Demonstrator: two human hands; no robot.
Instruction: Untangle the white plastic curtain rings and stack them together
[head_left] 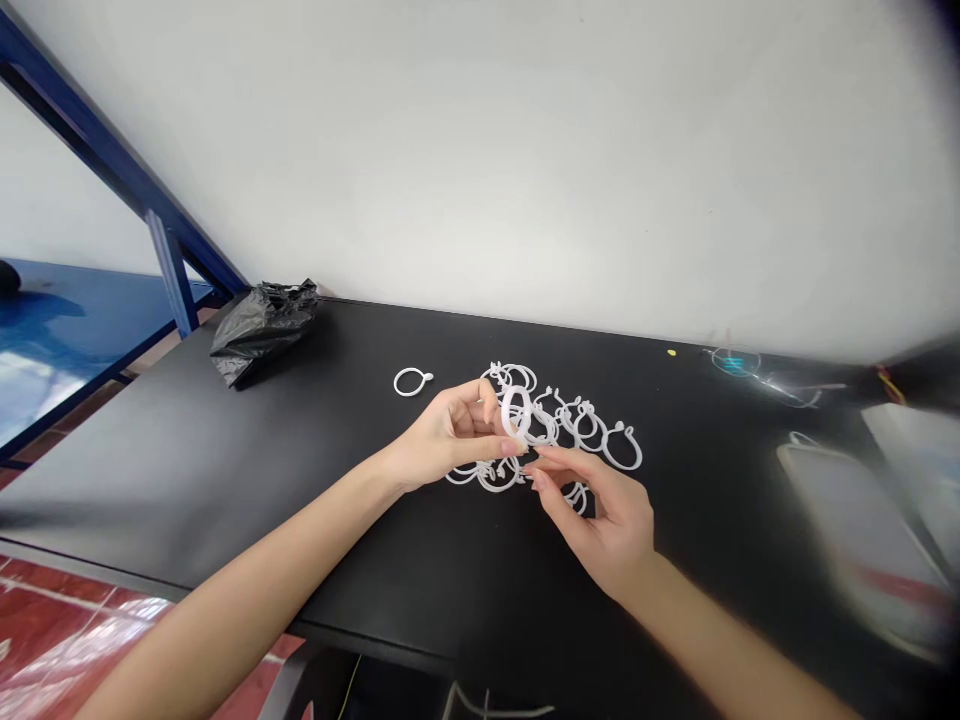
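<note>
- White wall [525,180]: upright backdrop, rising beyond the fingers.
- Black tabletop [360,560]: spread beneath the fingers and reaching well out to either side of them.
- Blue metal frame [180,270]: far to the left of the fingers, past the table's end.
- Black plastic bag [266,325]: crumpled, left of and beyond the left fingers, well apart from them.
- Left hand [442,435]: fingers curled, thumb and forefinger grasping one ring.
- Right hand [611,525]: thumb and forefinger nearly meeting, just below and right of the grasped ring; whether they pinch anything — cannot be told.
- Loose white curtain rings [581,432], with small eyelets: an overlapping spread under, between and beyond the fingertips of both hands, extending to the right.
- Clear eyeglasses [736,365]: blurred, beyond and right of the right fingers.
- Held white curtain ring [506,412]: raised in the left fingertips — its band facing the right fingertips.
- Lone white curtain ring [428,377]: flat, beyond and left of the left fingers, apart from the rest.
- Yellow fleck [671,352]: beyond and right of the right fingers.
</note>
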